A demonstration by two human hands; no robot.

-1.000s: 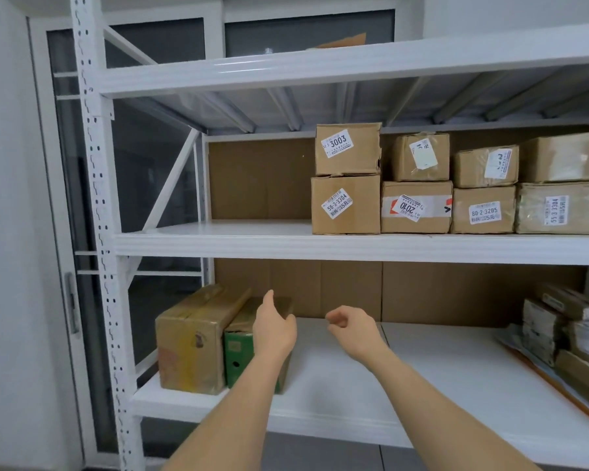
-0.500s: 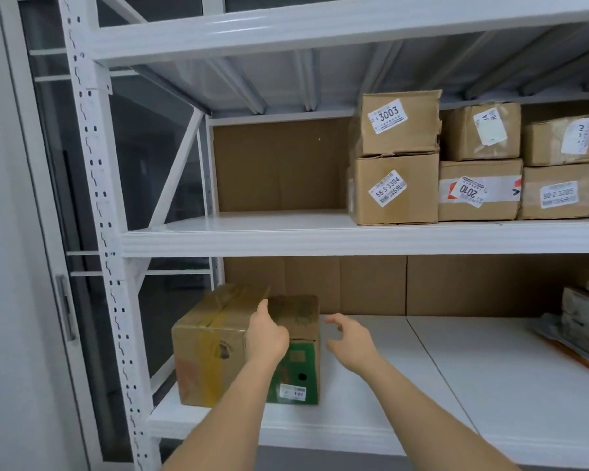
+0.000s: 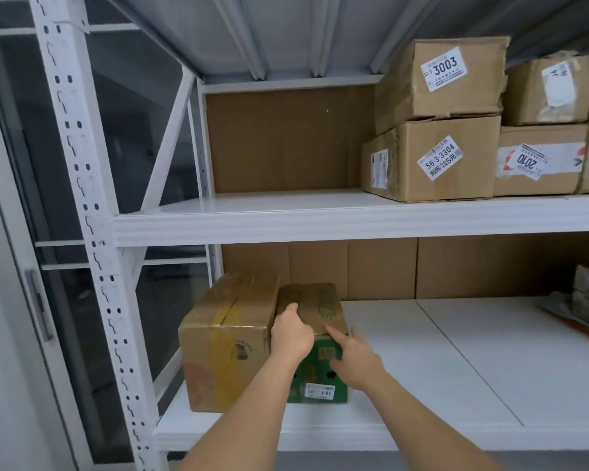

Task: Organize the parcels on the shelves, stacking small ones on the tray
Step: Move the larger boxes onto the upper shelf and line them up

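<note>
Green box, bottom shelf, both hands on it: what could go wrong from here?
1. The green box sits tight against the big carton; pulling it out may drag or skew that carton.
2. The left hand only rests on the top front edge and the right hand shows straight fingers at the corner. Neither has a real grip, so the box could slip or tip off the shelf edge.
</note>
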